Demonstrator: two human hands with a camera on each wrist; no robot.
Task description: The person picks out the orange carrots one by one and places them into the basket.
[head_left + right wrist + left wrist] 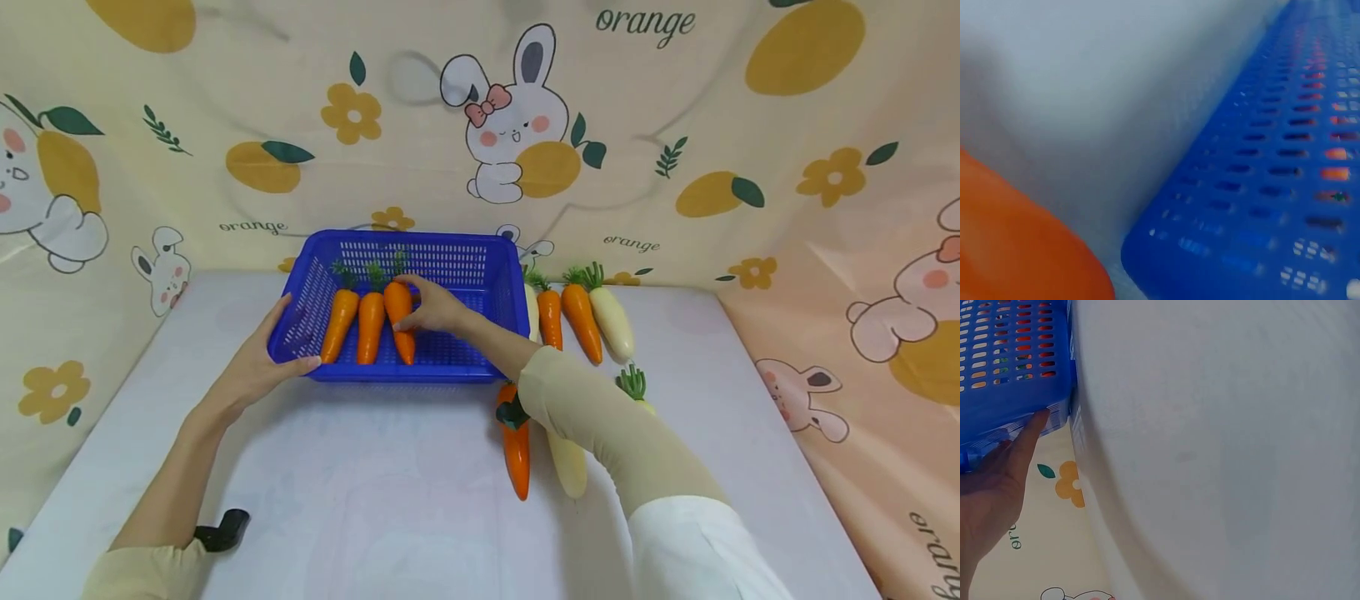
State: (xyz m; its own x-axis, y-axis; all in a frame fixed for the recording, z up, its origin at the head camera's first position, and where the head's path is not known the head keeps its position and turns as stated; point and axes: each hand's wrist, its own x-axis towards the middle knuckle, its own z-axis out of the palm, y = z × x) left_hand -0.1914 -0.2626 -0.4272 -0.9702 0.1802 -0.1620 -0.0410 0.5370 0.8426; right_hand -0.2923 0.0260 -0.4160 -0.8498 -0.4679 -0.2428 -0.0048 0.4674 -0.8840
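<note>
A blue plastic basket [465, 372] with slotted walls stands near the back of the table. Inside it, three orange carrots with green tops lie side by side: a left carrot [341, 321], a middle carrot [371, 325] and a right carrot [399, 302]. My right hand [438, 310] pinches the right carrot between thumb and fingers. At the basket's front left corner, my left hand [251, 373] rests with thumb and fingers spread straight along two sides. In the left wrist view, the thumb [1030, 439] touches the basket's outer wall.
Right of the basket lie more carrots [582, 323] and white radishes [613, 323], one radish partly behind the basket's edge. Nearer, another carrot [517, 454] and a white radish [568, 467] lie under my right forearm. A patterned cloth [420, 167] hangs behind the table.
</note>
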